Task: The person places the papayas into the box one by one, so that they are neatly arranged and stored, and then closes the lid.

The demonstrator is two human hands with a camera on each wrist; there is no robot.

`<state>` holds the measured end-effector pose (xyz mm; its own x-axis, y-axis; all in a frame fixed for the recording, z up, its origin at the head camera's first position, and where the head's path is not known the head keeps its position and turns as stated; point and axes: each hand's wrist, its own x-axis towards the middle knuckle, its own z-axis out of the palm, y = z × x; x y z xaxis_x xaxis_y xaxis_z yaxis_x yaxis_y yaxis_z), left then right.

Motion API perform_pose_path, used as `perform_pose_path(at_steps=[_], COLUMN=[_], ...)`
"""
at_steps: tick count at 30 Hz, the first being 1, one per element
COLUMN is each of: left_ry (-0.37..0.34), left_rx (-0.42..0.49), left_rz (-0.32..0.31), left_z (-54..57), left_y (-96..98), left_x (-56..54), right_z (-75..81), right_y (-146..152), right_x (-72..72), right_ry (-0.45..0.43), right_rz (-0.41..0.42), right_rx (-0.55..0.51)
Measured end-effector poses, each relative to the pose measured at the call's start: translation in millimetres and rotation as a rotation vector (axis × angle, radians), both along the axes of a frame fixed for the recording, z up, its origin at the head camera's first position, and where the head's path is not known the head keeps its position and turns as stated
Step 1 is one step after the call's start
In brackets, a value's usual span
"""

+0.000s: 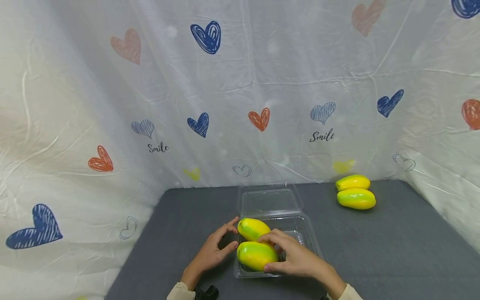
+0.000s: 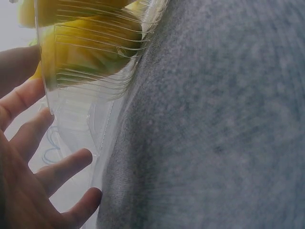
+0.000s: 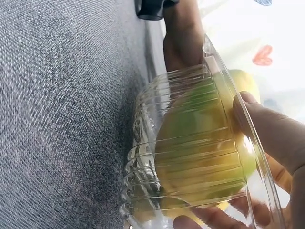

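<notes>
A clear plastic clamshell box [image 1: 311, 241] stands on the table with its lid [image 1: 271, 202] folded back. Two yellow-green mangoes lie in its left half, a rear mango [image 1: 253, 229] and a front mango [image 1: 256, 256]. My right hand [image 1: 296, 254] grips the front mango, thumb on its near side and fingers over its far side; the right wrist view shows this mango [image 3: 200, 143] through the ribbed wall. At the box's left edge is my left hand [image 1: 215, 248], its fingers spread; in the left wrist view its fingertips [image 2: 45, 117] are right at the rim.
Two more mangoes lie at the back right of the grey table, a farther mango [image 1: 352, 182] and a nearer mango [image 1: 356, 198]. Behind the table hangs a white curtain [image 1: 228, 91] with printed hearts. A small black object [image 1: 208, 293] shows beside the left sleeve.
</notes>
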<state>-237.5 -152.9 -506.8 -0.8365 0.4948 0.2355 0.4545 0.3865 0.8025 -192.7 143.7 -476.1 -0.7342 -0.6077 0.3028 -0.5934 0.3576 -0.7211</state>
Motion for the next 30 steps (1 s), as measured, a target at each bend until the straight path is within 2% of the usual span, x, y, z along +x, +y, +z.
perform_pose_path(at_steps=[16, 30], left_ry=[0.014, 0.011], left_rx=[-0.004, 0.002], left_rz=[0.013, 0.006], left_z=[3.2, 0.0], left_y=[0.5, 0.1], left_x=[1.4, 0.4], right_z=[0.2, 1.3], right_y=[2.0, 3.2], right_x=[-0.1, -0.5], right_ry=[0.005, 0.018], right_rz=[0.002, -0.003], right_rx=[0.017, 0.019])
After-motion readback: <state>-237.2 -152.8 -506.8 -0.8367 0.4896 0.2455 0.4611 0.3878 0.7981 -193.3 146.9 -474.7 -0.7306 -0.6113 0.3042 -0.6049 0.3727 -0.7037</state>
